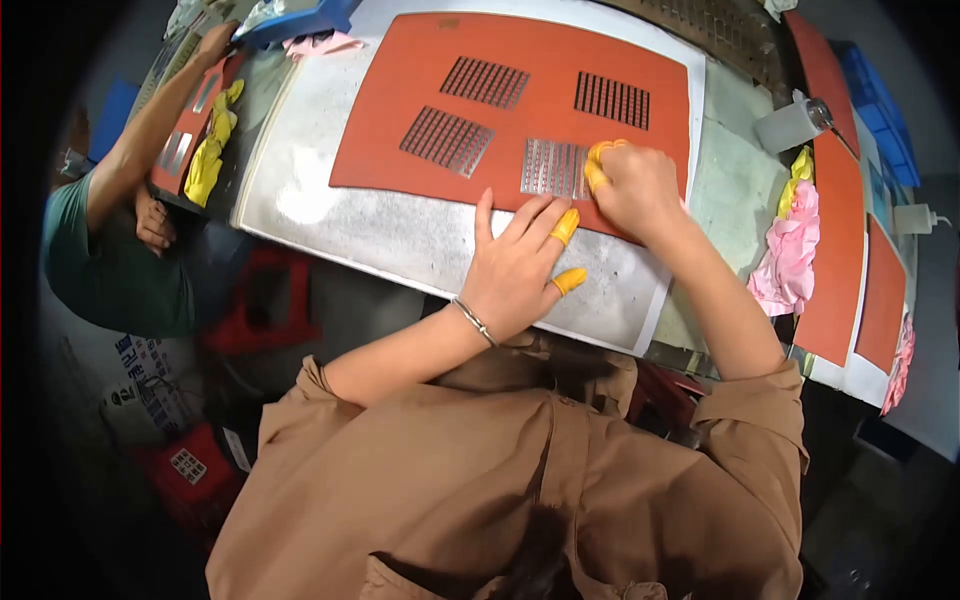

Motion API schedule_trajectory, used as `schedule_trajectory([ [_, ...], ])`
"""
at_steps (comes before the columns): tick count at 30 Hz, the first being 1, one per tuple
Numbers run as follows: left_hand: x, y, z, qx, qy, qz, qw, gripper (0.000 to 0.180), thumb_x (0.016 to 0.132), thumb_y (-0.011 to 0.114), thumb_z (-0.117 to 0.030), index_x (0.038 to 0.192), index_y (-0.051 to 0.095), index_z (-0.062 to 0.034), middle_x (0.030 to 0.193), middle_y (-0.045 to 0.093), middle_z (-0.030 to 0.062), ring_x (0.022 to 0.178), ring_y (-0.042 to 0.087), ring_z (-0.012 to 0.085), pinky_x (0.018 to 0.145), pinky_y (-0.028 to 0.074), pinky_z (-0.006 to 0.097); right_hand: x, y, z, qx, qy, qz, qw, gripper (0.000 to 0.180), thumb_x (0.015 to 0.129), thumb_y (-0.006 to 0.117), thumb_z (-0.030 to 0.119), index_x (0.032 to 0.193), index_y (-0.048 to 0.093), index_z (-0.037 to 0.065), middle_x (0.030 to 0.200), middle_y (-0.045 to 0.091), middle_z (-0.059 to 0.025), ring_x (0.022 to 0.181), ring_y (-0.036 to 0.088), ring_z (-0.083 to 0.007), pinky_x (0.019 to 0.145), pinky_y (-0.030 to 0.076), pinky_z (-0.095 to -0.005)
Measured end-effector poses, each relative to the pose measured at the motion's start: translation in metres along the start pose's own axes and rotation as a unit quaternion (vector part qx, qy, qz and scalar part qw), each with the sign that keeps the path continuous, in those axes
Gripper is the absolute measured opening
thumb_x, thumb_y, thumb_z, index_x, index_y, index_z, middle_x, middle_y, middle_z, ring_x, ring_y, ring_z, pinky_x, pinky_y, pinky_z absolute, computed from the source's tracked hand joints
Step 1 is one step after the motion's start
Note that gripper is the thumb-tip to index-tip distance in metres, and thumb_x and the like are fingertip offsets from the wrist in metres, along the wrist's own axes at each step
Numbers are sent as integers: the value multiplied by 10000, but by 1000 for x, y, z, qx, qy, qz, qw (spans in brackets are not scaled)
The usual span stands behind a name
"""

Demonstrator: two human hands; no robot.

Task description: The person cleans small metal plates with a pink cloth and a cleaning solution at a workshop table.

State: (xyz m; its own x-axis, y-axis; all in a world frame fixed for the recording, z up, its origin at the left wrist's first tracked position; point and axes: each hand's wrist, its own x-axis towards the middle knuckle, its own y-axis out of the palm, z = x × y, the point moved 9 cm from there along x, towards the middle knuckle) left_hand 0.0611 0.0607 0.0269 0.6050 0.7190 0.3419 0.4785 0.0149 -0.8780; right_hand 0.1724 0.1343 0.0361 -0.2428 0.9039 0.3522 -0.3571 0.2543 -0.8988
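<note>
My right hand (pixel 640 185) is closed at the right edge of a silvery slotted metal plate (pixel 548 167), yellow finger cots on its fingers. Whatever it may grip is hidden. Spread flat, my left hand (pixel 515 262) rests along the near edge of the orange-red mat (pixel 400 60), its fingertips by that same plate. Yellow cots cover its thumb and a finger. Darker slotted plates lie farther back on the mat: one at the left (pixel 447 140), one behind it (pixel 485 82) and one at the right (pixel 612 100).
A white board (pixel 290 185) lies under the mat. Pink cloth (pixel 787 255) and a clear bottle (pixel 790 128) are on the right, with blue bins (pixel 880 110) beyond. At the left, another person's arm (pixel 150 130) reaches over a bench with yellow cloth (pixel 212 150). A red stool (pixel 265 300) stands below.
</note>
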Motion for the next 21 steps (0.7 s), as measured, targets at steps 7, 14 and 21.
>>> schedule_trajectory([
  [7, 4, -2, 1, -6, -1, -3, 1000, 501, 751, 640, -360, 1125, 553, -37, 1246, 486, 62, 1194, 425, 194, 1010, 149, 619, 18, 1, -8, 12, 9, 1, 1000, 84, 715, 600, 117, 696, 620, 37, 677, 605, -143, 607, 596, -322, 535, 472, -421],
  [14, 5, 1, 0, -18, -14, 14, 1000, 493, 758, 631, -355, 1135, 552, -47, 1260, 500, 60, 1182, 453, 210, 1007, 148, 601, 19, 2, -19, 25, -10, 15, 1000, 98, 731, 625, 138, 725, 632, 41, 680, 613, -125, 599, 595, -313, 535, 476, -410],
  [21, 4, -3, 4, -12, -22, 3, 1000, 477, 749, 647, -334, 1119, 554, -46, 1261, 494, 57, 1183, 446, 200, 1011, 157, 615, 26, 11, -13, 38, -43, 60, 997, 87, 736, 623, 126, 747, 645, 43, 686, 616, -124, 622, 596, -312, 566, 477, -415],
])
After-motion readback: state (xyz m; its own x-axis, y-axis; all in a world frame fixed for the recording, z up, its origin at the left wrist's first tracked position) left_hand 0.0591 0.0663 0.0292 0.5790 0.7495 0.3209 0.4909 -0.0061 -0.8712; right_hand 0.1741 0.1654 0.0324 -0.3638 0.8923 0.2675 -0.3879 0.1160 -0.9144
